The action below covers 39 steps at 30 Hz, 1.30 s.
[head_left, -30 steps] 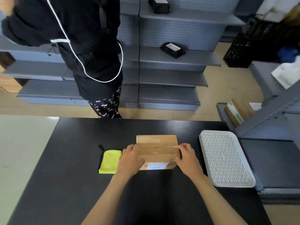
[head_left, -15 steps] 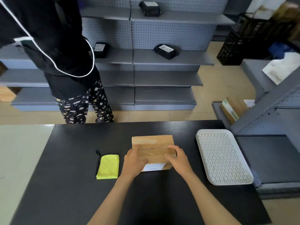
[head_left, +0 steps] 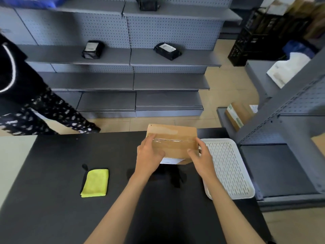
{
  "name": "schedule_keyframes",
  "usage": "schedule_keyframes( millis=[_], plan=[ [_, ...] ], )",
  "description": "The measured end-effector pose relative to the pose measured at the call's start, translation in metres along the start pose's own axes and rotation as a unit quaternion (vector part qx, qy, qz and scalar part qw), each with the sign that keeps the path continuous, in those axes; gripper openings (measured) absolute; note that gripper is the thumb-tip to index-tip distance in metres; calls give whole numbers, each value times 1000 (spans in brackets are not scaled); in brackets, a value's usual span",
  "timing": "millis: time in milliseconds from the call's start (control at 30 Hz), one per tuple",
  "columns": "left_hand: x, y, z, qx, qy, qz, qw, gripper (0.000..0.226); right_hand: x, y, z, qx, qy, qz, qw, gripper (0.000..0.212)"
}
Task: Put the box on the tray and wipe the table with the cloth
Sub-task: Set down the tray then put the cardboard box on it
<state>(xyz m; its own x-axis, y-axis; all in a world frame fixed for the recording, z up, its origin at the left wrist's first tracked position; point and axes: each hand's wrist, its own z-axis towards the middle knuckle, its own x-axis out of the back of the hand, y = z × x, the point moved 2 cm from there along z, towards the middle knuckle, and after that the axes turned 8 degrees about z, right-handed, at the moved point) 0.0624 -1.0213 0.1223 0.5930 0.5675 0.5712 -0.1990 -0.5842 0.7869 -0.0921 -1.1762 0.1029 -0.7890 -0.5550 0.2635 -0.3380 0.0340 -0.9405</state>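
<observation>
1. Left hand (head_left: 149, 158) grips the left end of the cardboard box (head_left: 173, 140), thumb on the taped top, fingers wrapped round the side.
2. Right hand (head_left: 202, 160) grips the right end of the same box, thumb on top near the front edge.
3. Box is held clear of the black tabletop (head_left: 52, 217); dark shadow lies on the surface under it. Clear tape runs along the top seam, white label shows on the near face.
4. Box sits between the two hands, just left of the white slotted tray (head_left: 228, 169); its right end is close to the tray's left rim, can't tell if it overlaps.
5. Tray lies flat at the right edge of the tabletop, partly hidden by the right forearm.
6. Yellow cloth (head_left: 95, 183) lies folded on the tabletop, well left of the box, untouched.
7. Background: grey shelves (head_left: 167, 81) with black packages; another person's patterned trousers (head_left: 52, 113) at far left.
</observation>
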Motion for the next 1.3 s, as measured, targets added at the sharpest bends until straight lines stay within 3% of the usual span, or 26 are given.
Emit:
schedule_keyframes(
  millis=[533,867,1300],
  plan=[
    [-188,126,29,-27,-76,27,996,76,203,49,96,-41,60,-20,997,63],
    [-241,143,44,14,-119,49,992,77,237,76,129,-84,61,-20,994,63],
    [-254,149,52,25,-135,41,990,73,246,91,143,-112,58,19,992,62]
  ],
)
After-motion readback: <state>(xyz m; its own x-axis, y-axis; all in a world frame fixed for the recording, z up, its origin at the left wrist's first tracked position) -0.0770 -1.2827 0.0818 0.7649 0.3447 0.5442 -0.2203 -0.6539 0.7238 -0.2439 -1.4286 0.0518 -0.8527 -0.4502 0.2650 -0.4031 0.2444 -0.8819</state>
